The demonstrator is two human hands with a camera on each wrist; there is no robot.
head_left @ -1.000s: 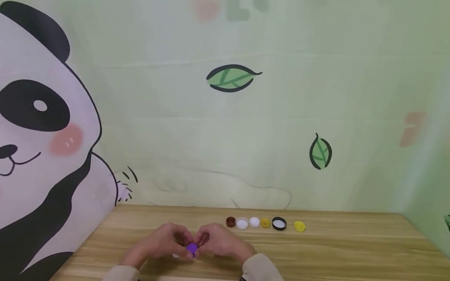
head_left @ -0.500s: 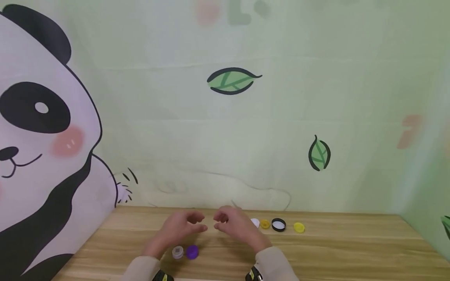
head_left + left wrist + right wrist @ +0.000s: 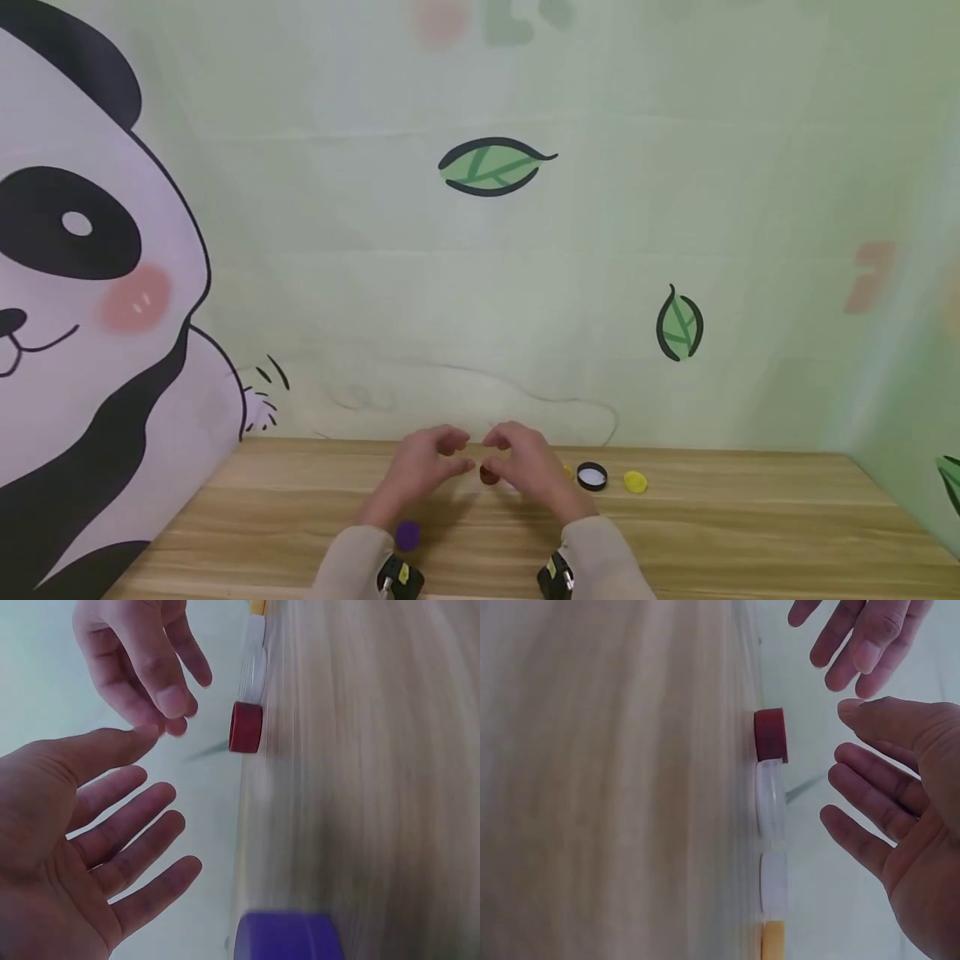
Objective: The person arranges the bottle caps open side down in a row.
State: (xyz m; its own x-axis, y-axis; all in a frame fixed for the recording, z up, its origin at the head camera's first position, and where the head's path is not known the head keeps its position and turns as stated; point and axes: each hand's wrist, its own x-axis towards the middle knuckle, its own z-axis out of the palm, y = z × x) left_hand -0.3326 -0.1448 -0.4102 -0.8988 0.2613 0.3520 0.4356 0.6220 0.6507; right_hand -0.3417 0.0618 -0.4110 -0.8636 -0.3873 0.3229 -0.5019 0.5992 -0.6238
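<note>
Head view: your left hand (image 3: 422, 467), right hand (image 3: 528, 465) spread loosely, empty; careless pinch could knock dark-red round plastic cap (image 3: 487, 477) askew.

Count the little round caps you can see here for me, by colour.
Dark red cap: 1
Clear cap: 1
White cap: 1
Orange-yellow cap: 1
Black-rimmed cap: 1
Bright yellow cap: 1
Purple cap: 1
Total in view: 7
</note>
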